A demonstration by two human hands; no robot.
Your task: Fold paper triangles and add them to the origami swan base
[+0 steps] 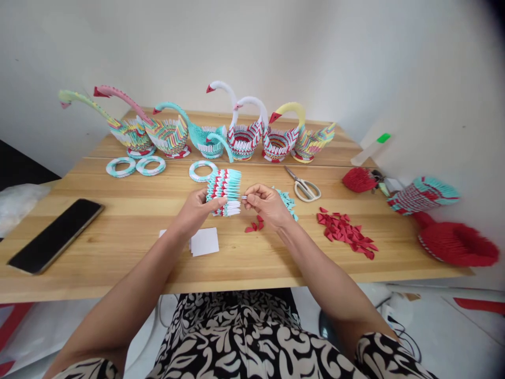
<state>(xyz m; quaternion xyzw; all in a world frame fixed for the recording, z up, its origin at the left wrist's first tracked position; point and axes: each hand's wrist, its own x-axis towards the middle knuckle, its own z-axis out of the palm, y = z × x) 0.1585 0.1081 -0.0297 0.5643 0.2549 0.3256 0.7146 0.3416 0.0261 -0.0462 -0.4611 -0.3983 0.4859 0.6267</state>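
The left forearm is hiding part of the white cards; the right hand is covering some teal pieces. The view's left edge is cutting off crumpled translucent plastic.

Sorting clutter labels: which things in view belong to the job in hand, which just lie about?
Likely in the job: striped paper piece in left hand; small folded piece in right hand; turquoise pieces; red pieces.

Likely just lying about: phone; scissors; paper swans.

the folded paper piece has red, white and blue-green stripes. one pile is red, another pile blue-green. the clothes are black with cream swirls.
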